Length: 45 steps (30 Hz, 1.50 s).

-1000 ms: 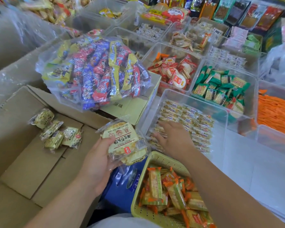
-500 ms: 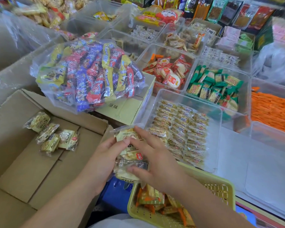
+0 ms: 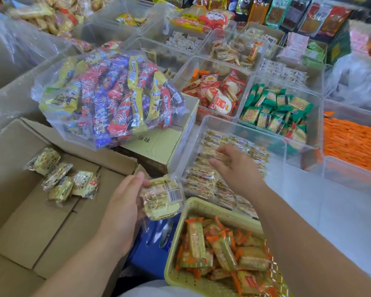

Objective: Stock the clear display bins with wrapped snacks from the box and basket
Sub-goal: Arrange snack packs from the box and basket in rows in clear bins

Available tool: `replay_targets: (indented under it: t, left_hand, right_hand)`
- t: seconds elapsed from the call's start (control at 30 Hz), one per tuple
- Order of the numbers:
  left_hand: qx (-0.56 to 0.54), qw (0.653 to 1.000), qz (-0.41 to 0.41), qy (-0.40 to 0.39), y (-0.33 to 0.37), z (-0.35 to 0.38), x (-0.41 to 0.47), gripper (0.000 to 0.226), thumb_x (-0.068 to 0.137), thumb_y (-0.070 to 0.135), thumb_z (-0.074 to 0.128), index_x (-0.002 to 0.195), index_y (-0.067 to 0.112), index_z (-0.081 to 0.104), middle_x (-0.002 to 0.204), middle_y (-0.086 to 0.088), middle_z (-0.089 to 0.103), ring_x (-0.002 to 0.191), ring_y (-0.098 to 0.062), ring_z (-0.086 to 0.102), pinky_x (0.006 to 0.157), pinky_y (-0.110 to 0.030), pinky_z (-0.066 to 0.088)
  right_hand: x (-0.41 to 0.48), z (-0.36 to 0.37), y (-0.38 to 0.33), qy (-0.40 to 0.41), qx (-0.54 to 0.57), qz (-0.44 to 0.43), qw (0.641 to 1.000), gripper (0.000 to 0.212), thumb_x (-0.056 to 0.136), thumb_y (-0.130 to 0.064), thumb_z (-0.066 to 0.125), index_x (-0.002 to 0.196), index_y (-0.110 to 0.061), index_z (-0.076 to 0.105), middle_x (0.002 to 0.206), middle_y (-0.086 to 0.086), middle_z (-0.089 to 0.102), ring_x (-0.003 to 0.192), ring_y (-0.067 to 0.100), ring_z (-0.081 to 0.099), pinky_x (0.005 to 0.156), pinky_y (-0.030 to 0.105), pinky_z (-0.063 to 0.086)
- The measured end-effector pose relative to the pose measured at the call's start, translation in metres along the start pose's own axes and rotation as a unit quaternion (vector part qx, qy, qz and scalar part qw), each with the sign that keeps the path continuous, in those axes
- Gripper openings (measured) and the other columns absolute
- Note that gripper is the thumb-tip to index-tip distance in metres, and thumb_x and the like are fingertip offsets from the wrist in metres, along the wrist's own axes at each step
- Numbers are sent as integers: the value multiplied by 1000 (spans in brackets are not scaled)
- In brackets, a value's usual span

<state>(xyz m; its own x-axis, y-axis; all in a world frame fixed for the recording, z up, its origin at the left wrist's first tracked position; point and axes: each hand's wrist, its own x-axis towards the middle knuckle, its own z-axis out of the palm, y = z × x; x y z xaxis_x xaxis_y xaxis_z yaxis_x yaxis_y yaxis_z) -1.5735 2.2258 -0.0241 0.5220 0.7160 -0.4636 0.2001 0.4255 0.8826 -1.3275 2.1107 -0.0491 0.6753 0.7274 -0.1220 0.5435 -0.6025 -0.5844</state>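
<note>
The left hand (image 3: 124, 209) is gripping a stack of wrapped snacks (image 3: 161, 198), fingers curled round it, barcode label facing up; the stack is hovering between the cardboard box (image 3: 30, 221) on the left and the yellow basket (image 3: 201, 207) on the near right. The right hand (image 3: 240, 170) is reaching over the near clear bin (image 3: 223, 125), thumb and fingers pinching a single packet (image 3: 215, 153), which is blurred. The bin is holding rows of the same pale packets (image 3: 201, 181). Four loose packets (image 3: 62, 181) are lying on the box's floor; orange-edged snacks (image 3: 219, 249) are filling the basket. A big clear bag of colourful snacks (image 3: 109, 97) is resting on a closed carton (image 3: 165, 144), left of the bin.
</note>
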Motion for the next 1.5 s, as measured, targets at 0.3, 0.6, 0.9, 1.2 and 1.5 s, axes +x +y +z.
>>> replay_targets:
  t: [0.3, 0.6, 0.9, 1.2, 1.5]
  left_hand:
    - [8, 1000, -16, 9, 2, -8, -4, 37, 97, 48, 51, 96, 12, 61, 84, -14, 72, 66, -22, 68, 55, -28, 49]
    - [-42, 999, -22, 18, 8, -8, -4, 12, 104, 16, 52, 97, 15, 62, 101, -16, 77, 87, -30, 74, 59, -32, 57]
    - [-207, 967, -131, -65, 29, 8, 8, 26, 103, 19, 51, 113, -3, 60, 105, -24, 76, 78, -30, 75, 56, -33, 63]
    - [210, 966, -92, -120, 31, 27, 20, 74, 70, 88, 47, 108, 30, 72, 73, 0, 63, 56, -18, 57, 52, -32, 54]
    - [-4, 992, -71, -106, 26, 67, 35, 18, 100, 18, 61, 101, 6, 75, 90, -15, 78, 66, -22, 74, 51, -28, 58]
  right_hand:
    - [26, 37, 0, -116, -104, 46, 987, 42, 98, -59, 47, 130, -34, 59, 122, 1, 68, 98, 25, 64, 81, 43, 57]
    - [18, 42, -6, -160, -219, 34, 962, 60, 101, -64, 25, 155, -37, 27, 159, 1, 37, 144, 33, 32, 109, 57, 34]
    - [-44, 6, -28, -90, 104, -280, 950, 59, 89, -35, 71, 144, -41, 49, 159, -20, 33, 148, 4, 27, 118, 25, 25]
    - [-65, -5, -28, -29, 463, 25, 886, 32, 91, -43, 65, 94, -12, 72, 88, 13, 77, 79, 37, 74, 60, 38, 61]
    - [-71, -6, -6, 7, 368, -54, 928, 60, 95, -39, 55, 151, -40, 34, 140, -20, 52, 130, 6, 53, 94, 26, 53]
